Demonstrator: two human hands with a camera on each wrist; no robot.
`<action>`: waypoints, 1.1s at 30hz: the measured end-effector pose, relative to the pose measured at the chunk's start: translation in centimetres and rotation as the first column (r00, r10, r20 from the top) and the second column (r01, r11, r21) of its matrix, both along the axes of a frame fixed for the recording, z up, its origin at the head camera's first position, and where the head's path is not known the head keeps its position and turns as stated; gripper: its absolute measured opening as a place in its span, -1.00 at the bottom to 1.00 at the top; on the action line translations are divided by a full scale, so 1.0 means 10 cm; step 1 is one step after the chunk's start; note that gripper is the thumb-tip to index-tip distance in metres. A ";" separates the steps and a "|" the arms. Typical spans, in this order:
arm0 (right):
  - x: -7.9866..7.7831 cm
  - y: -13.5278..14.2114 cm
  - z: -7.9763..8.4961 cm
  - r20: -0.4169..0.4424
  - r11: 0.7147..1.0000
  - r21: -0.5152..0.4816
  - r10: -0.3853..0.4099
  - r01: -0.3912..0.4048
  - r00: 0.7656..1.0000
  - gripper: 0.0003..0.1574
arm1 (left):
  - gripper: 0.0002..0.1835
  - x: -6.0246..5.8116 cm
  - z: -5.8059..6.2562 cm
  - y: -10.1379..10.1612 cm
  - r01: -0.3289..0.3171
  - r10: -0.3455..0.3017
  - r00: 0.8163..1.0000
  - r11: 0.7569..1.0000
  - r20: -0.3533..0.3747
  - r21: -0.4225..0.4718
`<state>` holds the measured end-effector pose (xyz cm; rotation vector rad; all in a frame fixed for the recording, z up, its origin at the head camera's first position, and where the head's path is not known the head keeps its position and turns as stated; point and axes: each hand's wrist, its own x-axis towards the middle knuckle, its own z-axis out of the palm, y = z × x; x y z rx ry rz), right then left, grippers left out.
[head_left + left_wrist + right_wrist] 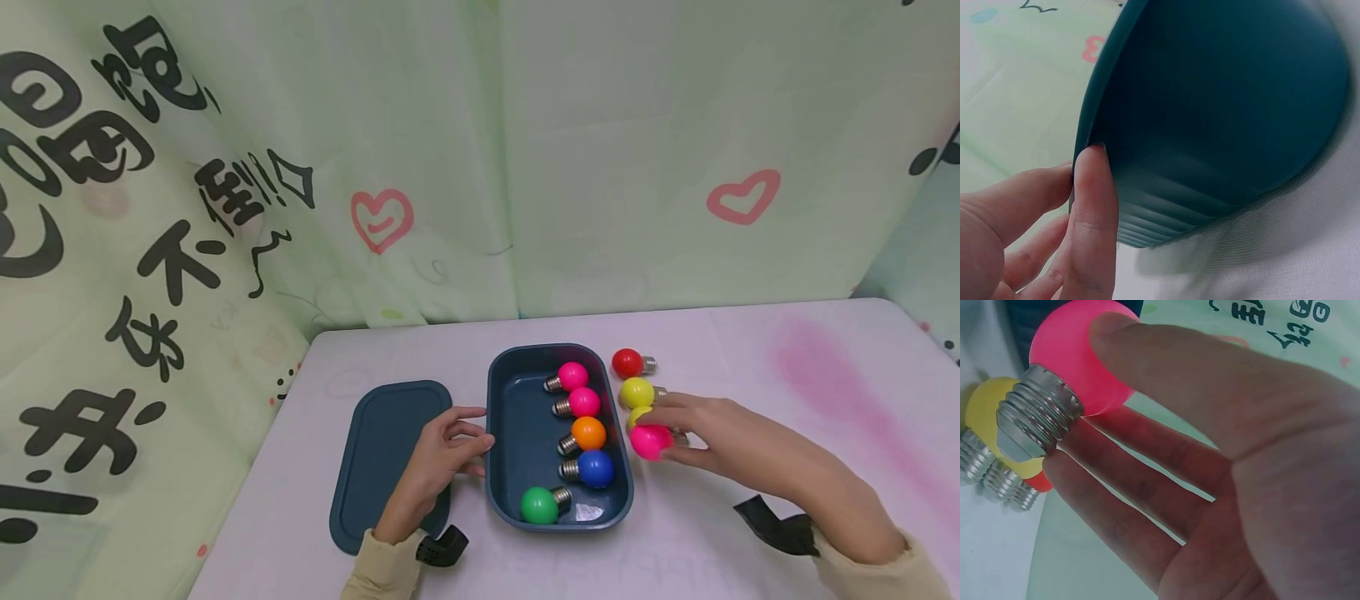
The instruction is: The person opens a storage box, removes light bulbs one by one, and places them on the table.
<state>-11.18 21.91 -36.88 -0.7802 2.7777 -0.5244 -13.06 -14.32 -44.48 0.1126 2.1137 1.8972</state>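
The left hand (448,447) pinches the rim of a dark-blue, rounded-rectangular plastic tray (525,425); the right hand (723,433) holds a round, bright-pink, silver-based bulb (649,442) just beside it.

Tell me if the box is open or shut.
The box is open: its lid lies beside it on the table, and five bulbs show inside.

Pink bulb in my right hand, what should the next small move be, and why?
I'd probably lift the pink bulb over the right wall of the box toward its left side: your right hand already pinches it, your left hand holds the left rim, and bare floor shows there.
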 end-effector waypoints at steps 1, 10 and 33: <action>0.00 0.00 -0.01 0.005 1.000 0.002 -0.003 0.003 1.000 -0.46 | -0.46 0.00 0.00 0.00 0.000 0.000 1.000 1.000 0.001 0.000; 0.00 0.05 -0.10 0.059 1.000 0.000 -0.016 0.016 0.998 -0.51 | -0.46 0.00 -0.01 0.00 0.002 -0.002 1.000 1.000 -0.001 -0.001; 0.01 0.08 -0.33 0.118 0.999 -0.046 0.011 -0.005 0.993 -0.48 | -0.46 0.00 -0.02 0.00 0.000 0.000 1.000 1.000 -0.005 -0.004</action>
